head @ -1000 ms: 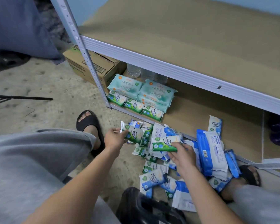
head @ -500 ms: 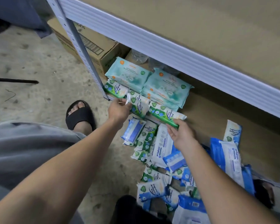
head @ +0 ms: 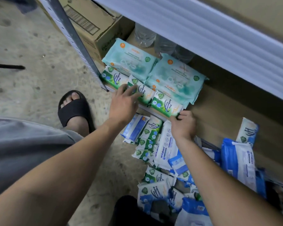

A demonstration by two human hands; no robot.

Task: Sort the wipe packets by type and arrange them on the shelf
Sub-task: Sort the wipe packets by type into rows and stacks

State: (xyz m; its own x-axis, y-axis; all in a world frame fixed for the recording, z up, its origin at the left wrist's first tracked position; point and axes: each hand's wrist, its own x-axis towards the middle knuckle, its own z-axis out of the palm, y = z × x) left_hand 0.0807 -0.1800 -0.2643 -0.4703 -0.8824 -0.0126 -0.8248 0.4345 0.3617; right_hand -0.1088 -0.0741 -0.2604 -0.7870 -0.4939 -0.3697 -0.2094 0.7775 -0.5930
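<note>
On the bottom shelf (head: 219,115), two large teal wipe packs (head: 131,59) (head: 176,75) lie at the back left. A row of small green pine wipe packets runs along the shelf's front edge. My left hand (head: 122,105) rests with spread fingers on the middle green packet (head: 145,93). My right hand (head: 184,124) pinches the near corner of the rightmost green packet (head: 167,106), which lies on the shelf. A mixed pile of green and blue packets (head: 155,144) lies on the floor below my hands.
A grey upright post (head: 75,39) stands at the shelf's left corner, with a cardboard box (head: 95,25) behind it. Clear bottles (head: 144,36) stand behind the teal packs. The upper shelf beam (head: 203,33) overhangs. My sandalled foot (head: 73,110) is on the concrete floor. Large blue packs (head: 240,162) lie at right.
Both hands carried green packets up from the floor pile and set them in the front row on the shelf. My left hand's fingers have spread over its packet.
</note>
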